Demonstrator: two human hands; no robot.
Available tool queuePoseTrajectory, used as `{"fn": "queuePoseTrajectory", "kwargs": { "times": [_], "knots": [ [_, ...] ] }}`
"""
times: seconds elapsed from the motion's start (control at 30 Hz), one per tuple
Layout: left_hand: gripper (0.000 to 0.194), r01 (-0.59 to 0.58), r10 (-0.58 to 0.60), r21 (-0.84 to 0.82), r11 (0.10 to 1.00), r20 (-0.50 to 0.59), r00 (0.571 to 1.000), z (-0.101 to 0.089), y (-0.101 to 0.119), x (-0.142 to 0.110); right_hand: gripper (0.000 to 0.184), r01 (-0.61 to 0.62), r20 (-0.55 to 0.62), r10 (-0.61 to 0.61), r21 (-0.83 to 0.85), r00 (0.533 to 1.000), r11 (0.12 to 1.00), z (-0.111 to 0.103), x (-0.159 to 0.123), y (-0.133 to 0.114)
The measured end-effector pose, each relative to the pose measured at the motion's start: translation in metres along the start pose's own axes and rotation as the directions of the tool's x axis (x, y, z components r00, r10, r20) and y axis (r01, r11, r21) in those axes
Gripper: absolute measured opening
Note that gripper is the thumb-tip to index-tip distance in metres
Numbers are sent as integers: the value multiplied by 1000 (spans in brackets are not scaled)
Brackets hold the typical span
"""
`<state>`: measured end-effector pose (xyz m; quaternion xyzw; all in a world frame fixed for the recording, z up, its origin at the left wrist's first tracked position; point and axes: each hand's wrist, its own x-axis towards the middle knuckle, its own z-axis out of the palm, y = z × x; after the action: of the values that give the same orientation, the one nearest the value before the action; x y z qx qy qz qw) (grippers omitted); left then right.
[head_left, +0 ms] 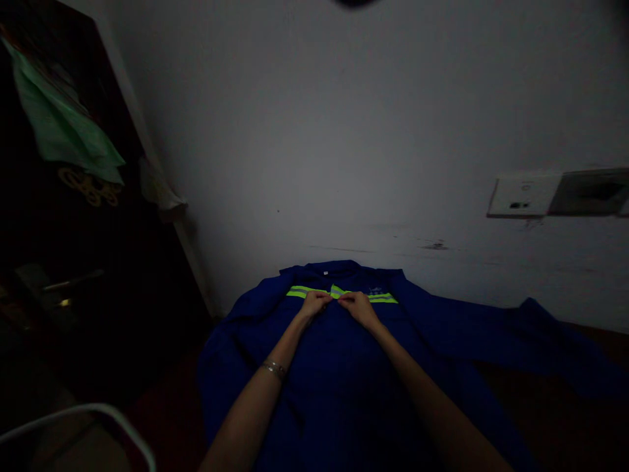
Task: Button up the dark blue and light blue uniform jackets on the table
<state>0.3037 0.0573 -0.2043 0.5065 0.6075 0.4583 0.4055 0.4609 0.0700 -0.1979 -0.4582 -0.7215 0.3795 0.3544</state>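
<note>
A blue work jacket (pixel 344 373) lies spread out with its collar (pixel 339 265) toward the wall and its sleeves out to both sides. A yellow-green reflective strip (pixel 383 298) crosses the chest, and one piece of it is lifted at the front opening. My left hand (pixel 316 303) pinches the jacket's front edge just below the strip. Close beside it, my right hand (pixel 358 308) pinches the opposite front edge by the raised strip. Both sets of fingertips nearly meet at the middle. Whatever small part lies between the fingers is hidden.
Behind the jacket rises a pale wall (pixel 319 131) with a socket plate (pixel 525 195) at the right. A dark door (pixel 142 262) with a handle (pixel 73 282) and a hanging green cloth (pixel 73 124) stands at the left. A white curved rail (pixel 98 408) shows at lower left.
</note>
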Motion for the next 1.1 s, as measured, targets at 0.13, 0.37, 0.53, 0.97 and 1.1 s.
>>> {"fn": "queuePoseTrajectory", "kwargs": {
  "times": [0.13,0.37,0.53,0.97,1.1],
  "knots": [
    [19,12,-12,-54,998,4,1000,-2,2,0,18,-141,3,142,117,990,983,2,6,-5],
    [12,5,4,-123,992,69,998,-6,12,-4,9,-234,23,237,271,971,934,9,7,-15],
    [14,-1,16,-134,991,111,994,-10,19,-5,8,-246,49,243,312,969,918,7,6,-19],
    [15,-85,90,-41,996,145,985,-15,33,-9,16,-137,-28,153,301,988,944,11,2,-32],
    [13,-117,115,7,993,141,983,-17,38,-10,11,-91,-78,116,268,990,959,11,0,-34]
  ]
}}
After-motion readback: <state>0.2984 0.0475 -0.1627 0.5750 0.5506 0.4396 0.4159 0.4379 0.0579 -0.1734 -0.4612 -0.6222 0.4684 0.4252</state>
